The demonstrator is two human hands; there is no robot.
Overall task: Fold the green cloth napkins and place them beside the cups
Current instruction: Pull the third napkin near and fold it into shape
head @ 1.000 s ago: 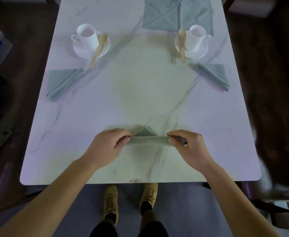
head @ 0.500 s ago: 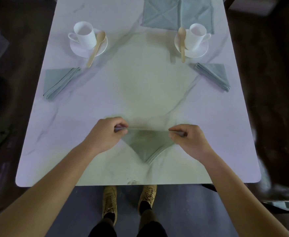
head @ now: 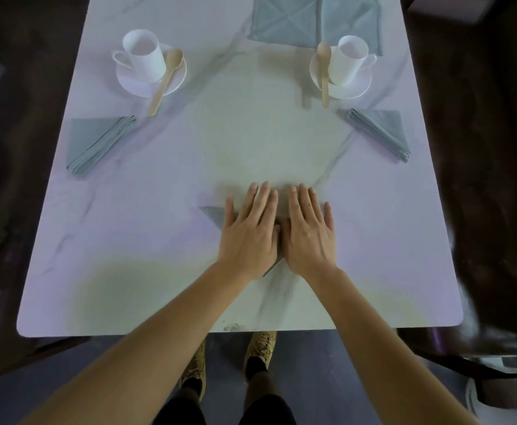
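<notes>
Both hands lie flat with fingers straight, side by side, the left hand point(head: 249, 233) and right hand point(head: 309, 231) pressing the folded green napkin point(head: 214, 213) onto the worktop point(head: 159, 240); its left corner pokes out beside the left hand.

Left hand point(head: 249, 237) and right hand point(head: 309, 237) lie side by side on centre napkin point(head: 212, 213), table point(head: 128, 240) front. Left napkin point(head: 94, 142) lies before left cup point(head: 143, 55), right napkin point(head: 382, 133) before right cup point(head: 347, 59).
</notes>
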